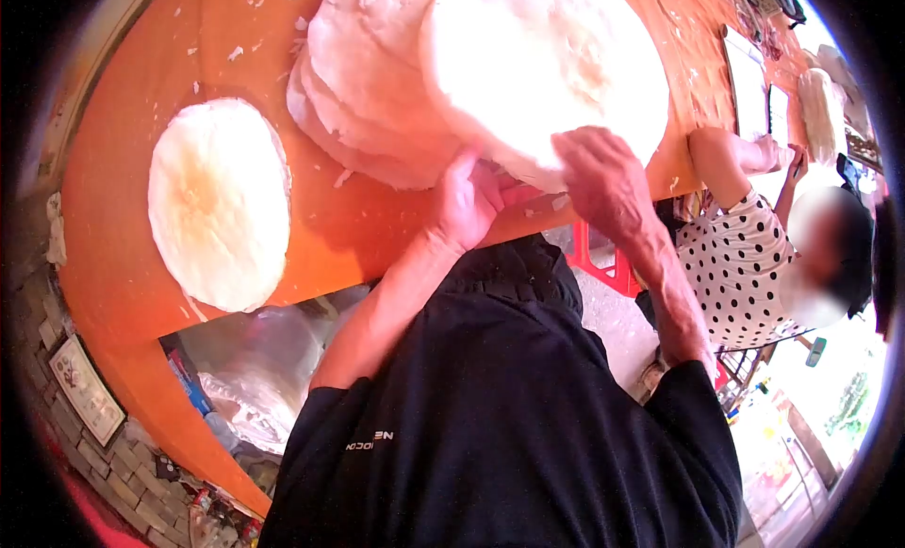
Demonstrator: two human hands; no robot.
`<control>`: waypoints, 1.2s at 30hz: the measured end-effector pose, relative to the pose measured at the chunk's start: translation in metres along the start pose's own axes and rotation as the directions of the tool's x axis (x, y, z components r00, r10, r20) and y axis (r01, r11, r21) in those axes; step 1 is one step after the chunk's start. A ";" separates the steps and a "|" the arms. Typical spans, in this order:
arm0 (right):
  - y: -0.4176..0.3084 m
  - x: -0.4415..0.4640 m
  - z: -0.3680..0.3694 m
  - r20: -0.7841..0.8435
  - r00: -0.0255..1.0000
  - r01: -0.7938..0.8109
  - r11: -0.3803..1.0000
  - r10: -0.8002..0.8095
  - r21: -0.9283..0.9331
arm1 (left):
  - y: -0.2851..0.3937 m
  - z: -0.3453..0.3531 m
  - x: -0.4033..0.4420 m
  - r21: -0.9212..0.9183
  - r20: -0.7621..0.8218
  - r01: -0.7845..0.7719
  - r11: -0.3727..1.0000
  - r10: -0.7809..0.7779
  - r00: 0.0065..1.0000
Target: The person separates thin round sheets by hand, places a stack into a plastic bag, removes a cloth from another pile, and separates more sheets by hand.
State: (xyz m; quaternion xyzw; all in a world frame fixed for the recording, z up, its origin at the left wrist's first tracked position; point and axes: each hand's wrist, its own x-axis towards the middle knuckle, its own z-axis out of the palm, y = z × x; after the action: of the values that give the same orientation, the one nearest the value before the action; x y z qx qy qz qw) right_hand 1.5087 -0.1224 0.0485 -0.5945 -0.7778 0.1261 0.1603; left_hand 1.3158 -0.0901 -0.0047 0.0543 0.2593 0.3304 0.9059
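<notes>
A large, round, thin white flatbread-like sheet (pixel 547 67), washed out by glare, lies at the top of the table and overlaps a stack of similar sheets (pixel 368 105). At its near edge is my right hand (pixel 603 180), fingers bent together, with the fingertips at the rim. My left hand (pixel 471 199) is just left of it, by the edge of the stack, palm turned up and thumb apart from the fingers. Part of its fingers is hidden near the sheet. A single white round sheet (pixel 219 204) with a yellowish middle lies farther left.
The orange table (pixel 104 228) carries scattered white flakes. Clear plastic bags (pixel 255 388) sit below it, and a red stool (pixel 603 261) stands under the near edge. A person in a polka-dot top (pixel 735 265) sits at the right.
</notes>
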 end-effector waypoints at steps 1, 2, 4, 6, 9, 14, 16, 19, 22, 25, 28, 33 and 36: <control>-0.006 -0.004 0.006 -0.023 0.999 0.025 0.999 -0.025 0.025 | 0.002 0.001 0.001 -0.024 0.060 -0.030 0.999 0.031 0.998; -0.012 -0.009 0.009 -0.042 0.998 0.054 0.997 -0.052 0.050 | 0.004 0.002 0.001 -0.053 0.116 -0.061 0.997 0.067 0.991; -0.010 -0.014 0.009 0.013 0.999 0.048 0.998 -0.048 0.028 | 0.009 0.007 0.003 -0.101 0.085 -0.047 0.994 0.055 0.995; -0.001 -0.015 0.013 -0.009 0.999 0.042 0.991 -0.044 -0.128 | 0.008 0.012 0.002 -0.153 0.125 -0.106 0.983 0.125 0.984; 0.014 0.000 0.017 -0.080 0.996 -0.060 0.984 0.047 -0.166 | 0.014 0.014 0.011 -0.223 0.172 -0.062 0.973 0.102 0.980; 0.029 0.070 -0.087 0.020 0.953 -0.248 0.814 0.303 -0.526 | 0.037 -0.005 0.024 0.097 0.137 -0.154 0.983 0.140 0.981; 0.022 0.090 -0.140 -0.238 0.954 -0.274 0.851 0.182 -0.448 | 0.046 -0.005 0.021 0.337 -0.096 -0.132 0.932 0.174 0.980; -0.008 0.095 -0.171 -0.452 0.891 -0.285 0.830 0.045 -0.480 | 0.056 -0.014 0.017 0.394 -0.233 -0.157 0.906 0.264 0.936; 0.014 0.108 -0.125 -0.183 0.971 0.042 0.859 -0.155 -0.510 | 0.064 -0.020 0.026 0.354 -0.245 -0.203 0.913 0.300 0.922; 0.052 0.123 -0.025 -0.009 0.999 0.043 0.926 -0.050 -0.375 | 0.067 -0.023 0.039 0.210 -0.221 -0.184 0.960 0.230 0.948; 0.069 0.117 0.009 0.012 0.997 0.071 0.948 -0.071 -0.312 | 0.068 -0.017 0.040 0.232 -0.244 -0.188 0.954 0.245 0.938; 0.048 0.137 -0.015 -0.064 0.994 -0.099 0.973 0.088 -0.209 | 0.059 -0.009 0.048 0.256 -0.297 -0.285 0.924 0.356 0.886; 0.059 0.125 0.025 -0.045 0.999 -0.035 0.974 0.026 -0.222 | 0.065 -0.001 0.052 0.172 -0.287 -0.286 0.943 0.326 0.901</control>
State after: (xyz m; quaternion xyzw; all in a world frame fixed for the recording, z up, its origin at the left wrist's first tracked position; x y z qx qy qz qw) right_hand 1.5202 0.0135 0.0148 -0.6232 -0.7742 0.0283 0.1071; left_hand 1.3118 -0.0070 -0.0107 0.0984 0.4072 0.4562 0.7851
